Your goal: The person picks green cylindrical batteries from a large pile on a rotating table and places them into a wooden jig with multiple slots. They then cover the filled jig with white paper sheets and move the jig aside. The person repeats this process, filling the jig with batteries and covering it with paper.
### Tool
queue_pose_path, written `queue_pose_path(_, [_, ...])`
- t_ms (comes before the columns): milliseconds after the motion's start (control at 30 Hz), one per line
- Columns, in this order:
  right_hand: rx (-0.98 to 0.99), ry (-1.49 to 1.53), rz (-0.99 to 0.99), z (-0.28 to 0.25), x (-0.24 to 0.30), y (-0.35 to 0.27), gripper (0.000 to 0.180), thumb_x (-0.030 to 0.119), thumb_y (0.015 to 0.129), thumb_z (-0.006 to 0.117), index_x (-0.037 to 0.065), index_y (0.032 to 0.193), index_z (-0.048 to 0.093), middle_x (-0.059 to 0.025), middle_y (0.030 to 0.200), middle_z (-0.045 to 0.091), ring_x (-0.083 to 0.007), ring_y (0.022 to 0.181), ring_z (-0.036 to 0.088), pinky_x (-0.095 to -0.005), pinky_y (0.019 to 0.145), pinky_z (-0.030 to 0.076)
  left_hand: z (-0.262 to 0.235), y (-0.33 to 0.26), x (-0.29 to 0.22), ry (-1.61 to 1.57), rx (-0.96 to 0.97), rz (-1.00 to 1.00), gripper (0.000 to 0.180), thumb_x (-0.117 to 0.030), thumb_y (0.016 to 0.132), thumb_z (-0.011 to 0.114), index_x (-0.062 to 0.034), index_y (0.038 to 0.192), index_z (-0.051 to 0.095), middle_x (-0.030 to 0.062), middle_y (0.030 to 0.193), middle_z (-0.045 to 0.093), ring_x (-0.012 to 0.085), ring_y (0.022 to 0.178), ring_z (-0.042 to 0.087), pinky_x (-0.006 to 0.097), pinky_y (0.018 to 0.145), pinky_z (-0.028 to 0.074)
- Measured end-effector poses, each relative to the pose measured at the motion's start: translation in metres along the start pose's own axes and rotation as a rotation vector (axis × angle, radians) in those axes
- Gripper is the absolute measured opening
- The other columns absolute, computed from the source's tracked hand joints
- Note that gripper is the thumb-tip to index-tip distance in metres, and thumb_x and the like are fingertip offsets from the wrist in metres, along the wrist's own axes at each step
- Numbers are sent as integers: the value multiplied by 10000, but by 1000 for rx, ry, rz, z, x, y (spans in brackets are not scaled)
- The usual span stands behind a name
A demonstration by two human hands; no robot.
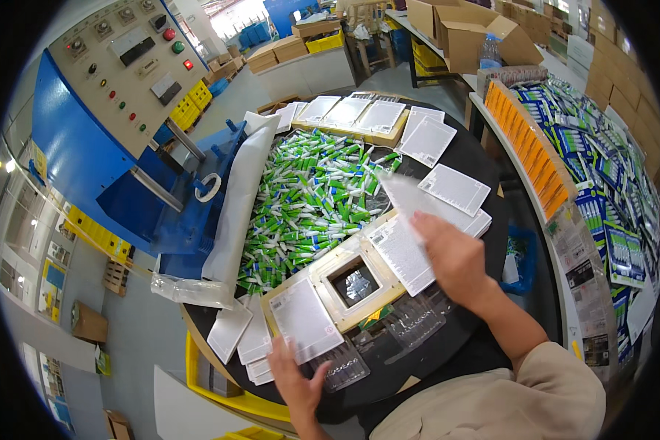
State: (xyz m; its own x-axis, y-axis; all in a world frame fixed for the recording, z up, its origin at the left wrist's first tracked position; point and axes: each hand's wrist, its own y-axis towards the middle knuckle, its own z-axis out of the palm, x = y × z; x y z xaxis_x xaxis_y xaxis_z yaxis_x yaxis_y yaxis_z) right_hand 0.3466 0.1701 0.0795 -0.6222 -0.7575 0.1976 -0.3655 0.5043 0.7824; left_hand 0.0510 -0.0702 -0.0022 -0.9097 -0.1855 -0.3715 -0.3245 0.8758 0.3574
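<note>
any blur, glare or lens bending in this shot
Head view: the right hand and the white card it holds look smeared by motion; head view: the far windows are washed out, and the clear blister trays glint; head view: fisheye distortion bends straight edges toward the dark rim.

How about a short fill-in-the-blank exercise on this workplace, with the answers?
The hand holding a tilted white card is the person's ____ one.
The heaped small tubes are white, blue and ____.
The machine housing beside the beige control panel is ____.
The cardboard box near the plastic bottle stands ____.

Missing words: right; green; blue; open.
</note>
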Motion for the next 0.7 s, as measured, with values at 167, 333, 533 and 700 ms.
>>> queue_pose_path(167, [648, -185, -253, 27, 21, -61, 472, 160, 908, 584, -11, 1347, 616, -259, 1364, 624, -355, 1266, 625, -480, 1052, 503, 15, 41, -13, 283, 158, 193, 693, -275, 773, 845, -142, 1404, 591, 128, 1509, 528, 340, 1418, 470, 585, 1193, 305])
queue_pose_path(333, [475, -185, -269, 45, 12, -88, 471, 186, 915, 580, -11, 1339, 625, -256, 1439, 575, -363, 1345, 566, -502, 1062, 492, 9, 46, -2, 214, 170, 263, 780, -102, 614, 889, -139, 1350, 634, 135, 1405, 622, 349, 1303, 583, 488, 1110, 438])
queue_pose_path(533, [485, -213, -520, 44, -15, -60, 473, 174, 914, 567, -51, 1326, 625, -274, 1276, 664, -377, 1154, 688, -468, 917, 585, -10, 60, -1, 103, 267, 256, 794, -81, 568, 907, -134, 1320, 657, 131, 1386, 634, 354, 1276, 599, 448, 1064, 487])
queue_pose_path(700, [91, 18, -342, 18, -49, -3, 353, 102, 900, 603, -49, 1214, 658, -175, 1075, 731, -271, 924, 752, -353, 737, 618, -21, 52, 6, 192, 293, 240, 750, -62, 640, 880, -134, 1347, 639, 104, 1452, 596, 332, 1336, 558, 422, 1102, 469])
